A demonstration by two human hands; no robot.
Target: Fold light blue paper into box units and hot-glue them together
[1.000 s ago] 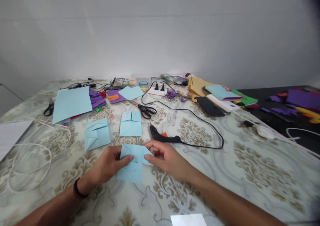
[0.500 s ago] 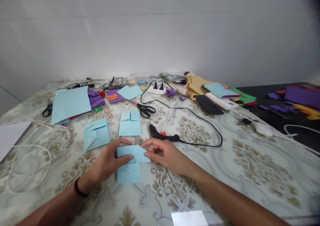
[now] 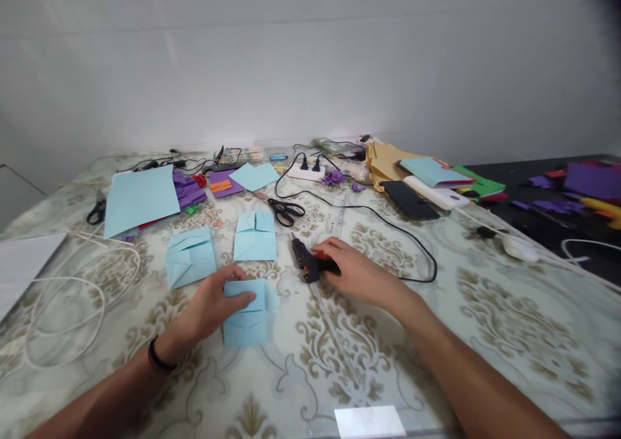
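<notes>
My left hand pinches the left side of a folded light blue paper, its thumb on top of the upper flap. To the right, my right hand has its fingers around the handle of a black glue gun, whose nozzle points up and left. Two more folded light blue pieces lie beyond my left hand: one at the left, another just above the held paper.
Black-handled scissors lie past the folded papers. A black cord loops right from a white power strip. Light blue sheets, a phone, brown paper and white cable surround the work area.
My right hand has let go of the light blue paper and moved right onto the glue gun, which is now turned. The paper's right flap has come down, and my left hand stays on it.
</notes>
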